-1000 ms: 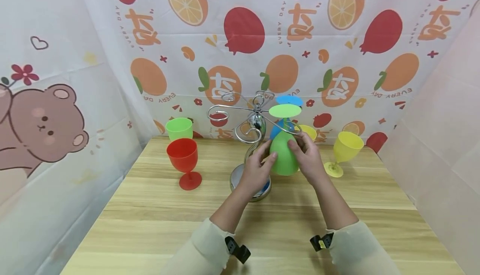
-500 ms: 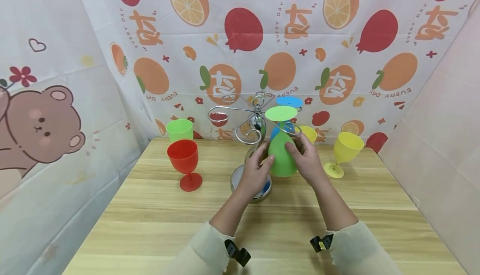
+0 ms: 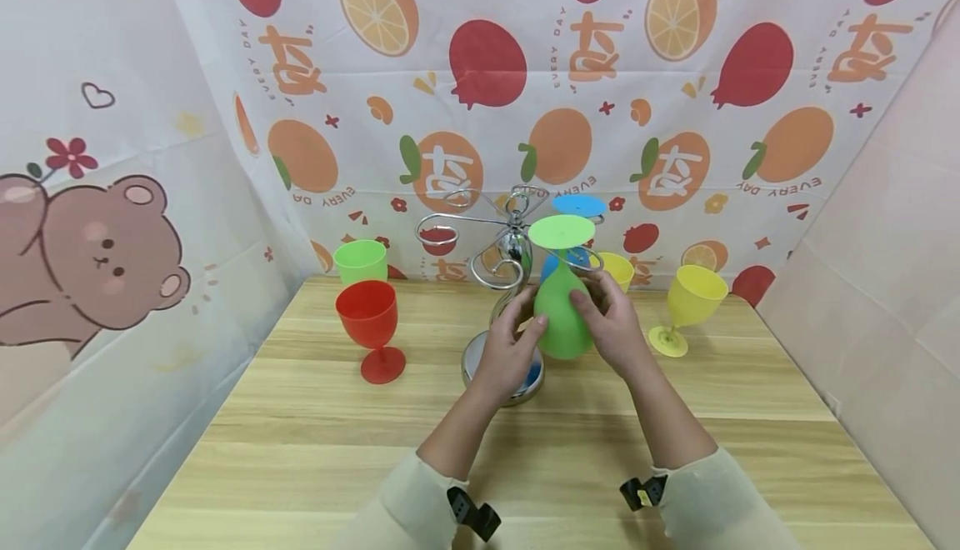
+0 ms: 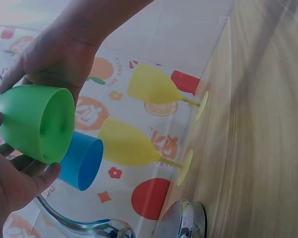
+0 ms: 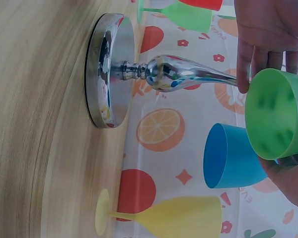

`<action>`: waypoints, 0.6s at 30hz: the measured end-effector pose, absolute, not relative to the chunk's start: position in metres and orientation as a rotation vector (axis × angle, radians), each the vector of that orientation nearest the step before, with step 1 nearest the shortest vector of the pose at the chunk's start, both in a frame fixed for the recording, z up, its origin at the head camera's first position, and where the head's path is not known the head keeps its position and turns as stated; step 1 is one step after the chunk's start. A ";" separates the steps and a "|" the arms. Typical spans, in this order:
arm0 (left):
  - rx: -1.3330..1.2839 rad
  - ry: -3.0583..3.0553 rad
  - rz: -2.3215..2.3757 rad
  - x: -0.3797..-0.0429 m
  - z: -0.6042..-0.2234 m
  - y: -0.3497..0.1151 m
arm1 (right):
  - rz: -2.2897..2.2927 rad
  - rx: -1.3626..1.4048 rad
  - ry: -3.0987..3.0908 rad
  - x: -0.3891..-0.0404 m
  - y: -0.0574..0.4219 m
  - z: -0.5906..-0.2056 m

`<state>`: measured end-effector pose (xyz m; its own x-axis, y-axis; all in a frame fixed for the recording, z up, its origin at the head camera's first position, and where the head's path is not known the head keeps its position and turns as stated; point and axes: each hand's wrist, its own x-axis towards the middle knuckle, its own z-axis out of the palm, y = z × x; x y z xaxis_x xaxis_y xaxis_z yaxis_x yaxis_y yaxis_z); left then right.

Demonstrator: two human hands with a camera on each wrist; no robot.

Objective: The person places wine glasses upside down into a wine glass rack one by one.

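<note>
Between my two hands a green plastic goblet (image 3: pixel 562 317) is upside down, its round foot on top and its mouth facing the table. The left hand (image 3: pixel 512 350) holds the bowl from the left; the right hand (image 3: pixel 617 325) grips its other side. The stem overlaps the curled wire end of one arm of a chrome goblet rack (image 3: pixel 514 243). Just behind, a blue goblet (image 5: pixel 233 158) hangs inverted on the rack, partly covered by the green one in the head view. The wrist views show the open mouths of both goblets, clear of the table.
To the left stand a red goblet (image 3: pixel 367 317) and, behind it, another green goblet (image 3: pixel 362 260). On the right is a yellow goblet (image 3: pixel 693 293), with a second yellow goblet (image 4: pixel 126 141) behind the hands. The rack's heavy round base (image 5: pixel 107 69) rests on the wooden table (image 3: pixel 337 450).
Both hands have brought the green goblet slightly left and down, so its foot sits lower, near the wire curl. The other goblets and the rack have stayed put.
</note>
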<state>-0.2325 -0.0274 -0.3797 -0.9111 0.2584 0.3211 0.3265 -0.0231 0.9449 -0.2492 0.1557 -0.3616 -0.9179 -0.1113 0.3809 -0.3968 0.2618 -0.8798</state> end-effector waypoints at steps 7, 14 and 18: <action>-0.676 -2.106 -2.097 -0.238 -0.391 -0.027 | 1.716 0.520 -2.267 -0.247 0.156 -0.363; -0.722 -2.079 -2.057 -0.238 -0.392 -0.025 | 1.680 0.548 -2.242 -0.248 0.159 -0.365; -0.722 -2.076 -2.051 -0.238 -0.393 -0.023 | 1.673 0.557 -2.234 -0.248 0.161 -0.367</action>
<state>-0.2381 -0.0232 -0.3927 -0.8759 0.2386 0.4193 0.4223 -0.0412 0.9055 -0.2482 0.1610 -0.3668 -0.8819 -0.1293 0.4533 -0.4714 0.2490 -0.8460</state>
